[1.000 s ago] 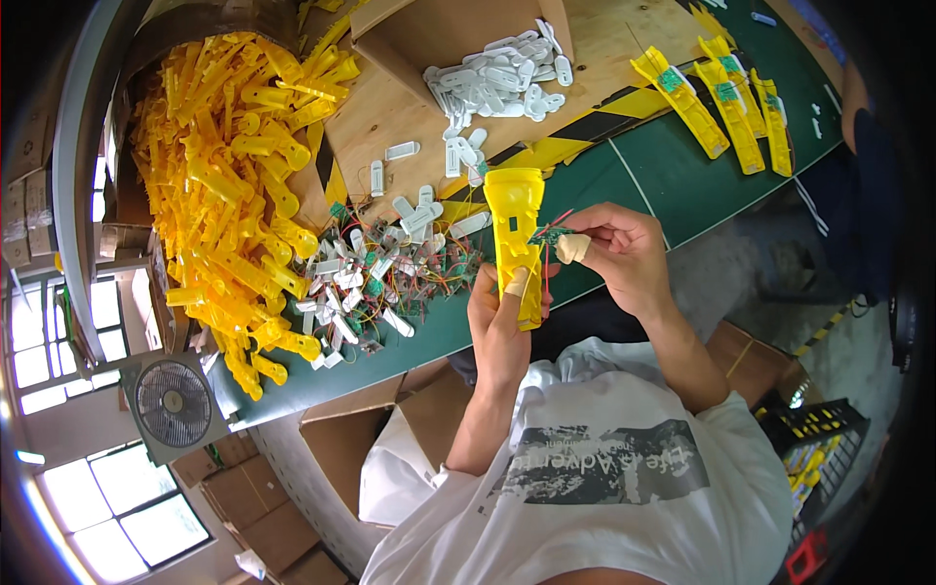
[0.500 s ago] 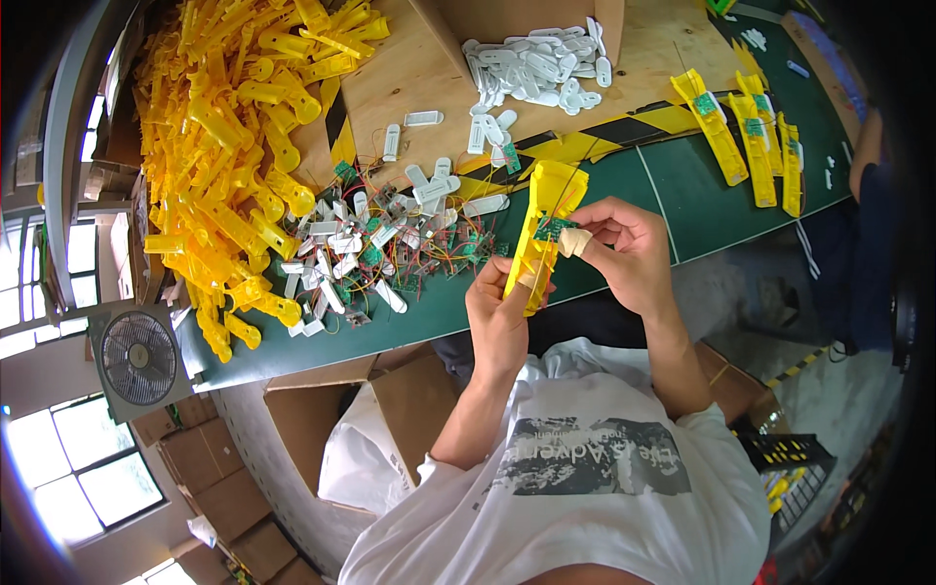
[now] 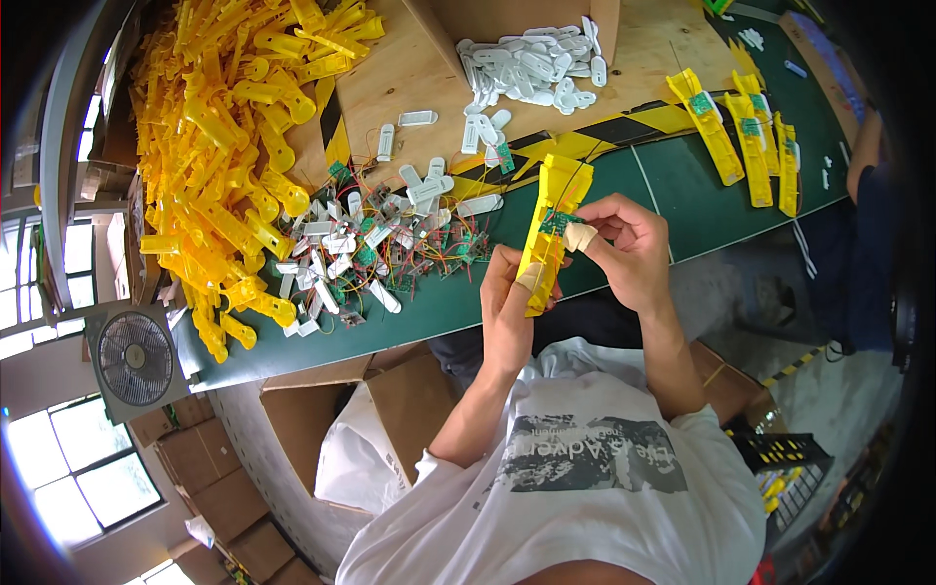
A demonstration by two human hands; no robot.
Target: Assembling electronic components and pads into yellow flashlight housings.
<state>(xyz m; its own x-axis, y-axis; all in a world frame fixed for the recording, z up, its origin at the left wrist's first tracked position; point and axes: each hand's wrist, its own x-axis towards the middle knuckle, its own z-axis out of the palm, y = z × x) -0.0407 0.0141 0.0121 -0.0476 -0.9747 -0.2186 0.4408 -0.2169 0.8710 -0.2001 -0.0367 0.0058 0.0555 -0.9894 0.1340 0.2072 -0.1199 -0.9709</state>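
Observation:
My left hand (image 3: 511,297) is closed round the lower end of a yellow plastic housing (image 3: 559,195), which stands tilted with its hollow side showing. At the middle of the housing sits a small green circuit board (image 3: 558,222) with a thin dark wire running up from it. My right hand (image 3: 627,246) pinches the board's right edge, with tan tape wrapped round a digit. Its fingertips partly hide the board. Tape also covers my left thumb. To the left lies a tangled heap of circuit boards, wires and white plastic pieces (image 3: 390,234).
A large pile of yellow housings (image 3: 210,146) covers the table's left side. White plastic covers (image 3: 531,68) spill from a cardboard box (image 3: 609,34). Several yellow housings with boards (image 3: 717,136) lie at the right. A person's arm (image 3: 866,146) is at the far right edge.
The yellow housing has turned slightly, showing more of its hollow side, and my left hand has shifted a little to the right. My right hand remains at the circuit board.

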